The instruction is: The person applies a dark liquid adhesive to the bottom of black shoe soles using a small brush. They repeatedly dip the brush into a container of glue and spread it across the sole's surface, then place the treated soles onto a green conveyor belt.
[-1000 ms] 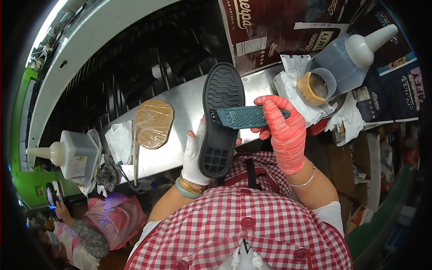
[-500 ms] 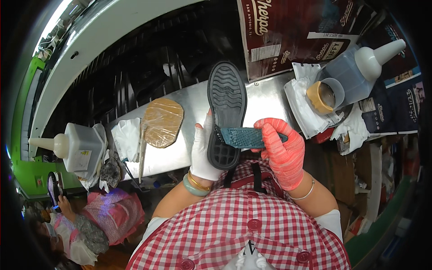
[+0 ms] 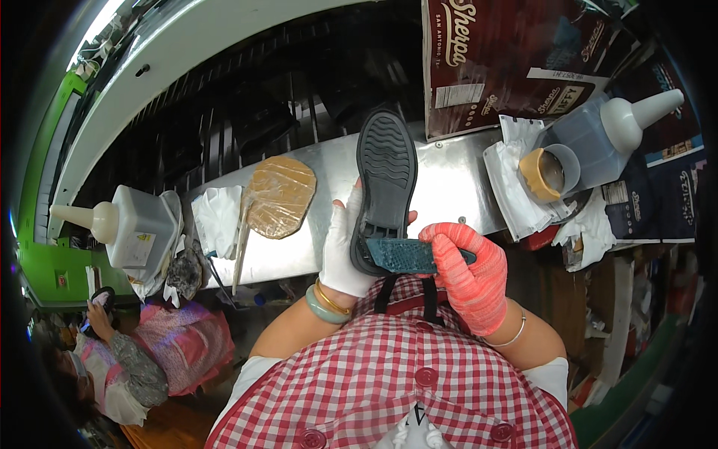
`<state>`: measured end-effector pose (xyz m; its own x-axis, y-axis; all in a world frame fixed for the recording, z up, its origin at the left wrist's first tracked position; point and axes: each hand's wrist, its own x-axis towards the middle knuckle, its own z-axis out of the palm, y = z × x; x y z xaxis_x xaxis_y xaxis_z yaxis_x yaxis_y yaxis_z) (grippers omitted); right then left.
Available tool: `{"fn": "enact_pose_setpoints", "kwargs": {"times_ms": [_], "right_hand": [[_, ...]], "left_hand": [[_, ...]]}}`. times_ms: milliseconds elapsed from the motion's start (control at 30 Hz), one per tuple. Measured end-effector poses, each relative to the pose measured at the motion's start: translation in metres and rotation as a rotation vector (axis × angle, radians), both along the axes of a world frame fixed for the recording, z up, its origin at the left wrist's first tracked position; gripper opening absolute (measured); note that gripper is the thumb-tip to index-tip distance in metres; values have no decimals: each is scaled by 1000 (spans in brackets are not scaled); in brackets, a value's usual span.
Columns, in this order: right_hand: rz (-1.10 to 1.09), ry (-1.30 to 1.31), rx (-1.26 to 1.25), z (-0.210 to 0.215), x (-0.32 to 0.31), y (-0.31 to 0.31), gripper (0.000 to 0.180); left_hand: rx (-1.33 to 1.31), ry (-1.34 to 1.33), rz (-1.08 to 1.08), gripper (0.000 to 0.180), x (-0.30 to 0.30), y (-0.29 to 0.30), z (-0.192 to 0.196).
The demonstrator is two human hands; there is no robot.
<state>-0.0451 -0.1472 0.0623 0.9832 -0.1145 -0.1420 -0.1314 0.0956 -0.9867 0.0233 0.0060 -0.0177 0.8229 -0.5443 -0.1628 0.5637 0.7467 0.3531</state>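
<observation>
A black shoe sole (image 3: 387, 161) lies lengthwise in my left hand (image 3: 344, 251), with its wavy-ribbed face turned up. That hand wears a white glove with bare fingertips and wraps round the heel end from beneath; one fingertip shows past the right edge. My right hand (image 3: 473, 278), in a coral-red knit glove, is closed on the handle end of a teal brush (image 3: 404, 257). The brush lies across the heel part of the sole, touching it and hiding most of the heel. Its bristles cannot be made out.
On the metal bench (image 3: 329, 157) lie a plastic-wrapped tan pad (image 3: 281, 196), a thin stick (image 3: 240, 247) and white cloth (image 3: 217, 221). Nozzle bottles stand at left (image 3: 138, 228) and right (image 3: 591, 142), the right one beside a small cup (image 3: 550, 176). Another person (image 3: 142, 367) works at lower left.
The brush has moved down toward the heel end of the sole. The sole has tipped, and its front end sits slightly lower and farther right. The whole view has shifted a little.
</observation>
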Motion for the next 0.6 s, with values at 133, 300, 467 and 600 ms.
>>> {"fn": "enact_pose_setpoints", "kwargs": {"times_ms": [133,300,467,600], "right_hand": [[78,-36,9,-2,2,-6,16],[267,91,-24,18,11,-14,20],[413,184,-101,34,24,-16,26],[502,253,-103,47,36,-10,28]], "left_hand": [[44,-18,-29,66,-2,2,7],[99,-33,-128,75,-6,9,13],[48,31,-263,85,-5,19,11],[161,89,-326,85,-6,23,18]]}}
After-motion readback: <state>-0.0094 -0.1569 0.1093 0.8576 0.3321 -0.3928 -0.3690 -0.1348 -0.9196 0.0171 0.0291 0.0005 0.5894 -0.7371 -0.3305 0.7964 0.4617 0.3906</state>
